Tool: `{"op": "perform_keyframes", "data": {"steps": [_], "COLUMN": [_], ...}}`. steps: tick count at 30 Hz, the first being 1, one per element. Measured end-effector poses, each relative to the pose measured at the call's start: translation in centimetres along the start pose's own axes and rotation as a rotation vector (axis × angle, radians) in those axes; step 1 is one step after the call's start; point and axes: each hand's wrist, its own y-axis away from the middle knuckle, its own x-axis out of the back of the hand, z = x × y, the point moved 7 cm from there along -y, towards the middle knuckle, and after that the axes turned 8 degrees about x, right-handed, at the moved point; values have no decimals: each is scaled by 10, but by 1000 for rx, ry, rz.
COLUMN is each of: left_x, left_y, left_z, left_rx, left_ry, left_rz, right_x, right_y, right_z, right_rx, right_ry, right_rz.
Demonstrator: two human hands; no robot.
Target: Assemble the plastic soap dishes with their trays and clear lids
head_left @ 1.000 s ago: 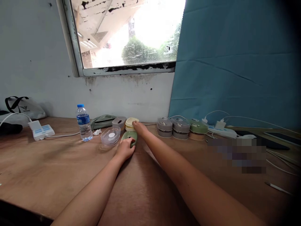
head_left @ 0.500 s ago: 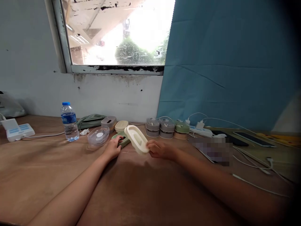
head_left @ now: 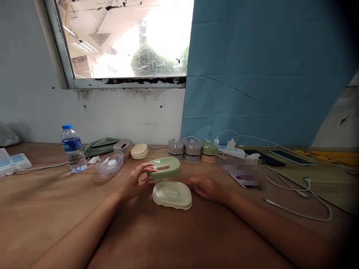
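My left hand [head_left: 140, 180] is closed on the left end of a green oval lid-like piece [head_left: 168, 171] with a slot in its top. That piece is held slightly tilted above the table, just behind a cream oval tray [head_left: 172, 195]. The shallow tray lies on the tabletop in front of me. Close by the tray's right rim is my right hand [head_left: 206, 188], its fingers curled and blurred. Whether those fingers touch the rim is not clear.
Cream trays [head_left: 139, 151] are stacked behind, beside a grey-and-tan box [head_left: 125, 147]. Clear plastic covers [head_left: 110, 164] and a water bottle [head_left: 73, 149] stand left. Several lunch-box-like containers [head_left: 192, 150] line the back. Cables and phones [head_left: 291, 157] lie right.
The cream tray has come down from my right hand onto the table. My left hand has lifted the green piece and brought it right, toward the tray. The view has shifted slightly.
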Motion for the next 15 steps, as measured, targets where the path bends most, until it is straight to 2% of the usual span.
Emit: {"op": "perform_keyframes", "data": {"steps": [3,6,7,12,15], "left_x": [-13,-20,-22,-27,-30], "left_y": [6,11,11,13,16], "left_z": [10,15,15,14,17], "left_rx": [-104,-157,-166,-162,-180], "left_ry": [33,23,3,-121,-153], "left_rz": [-127,-213,-232,-302,-340], "right_x": [22,36,36,7,-10], "right_y": [7,6,2,-17,-17], "right_z": [4,-4,-9,-27,-31], "right_rx": [-130,-210,-223,-315,-372], "right_ry": [56,-5,-41,-229,-299], "right_rz": [285,447,433,73,-79]}}
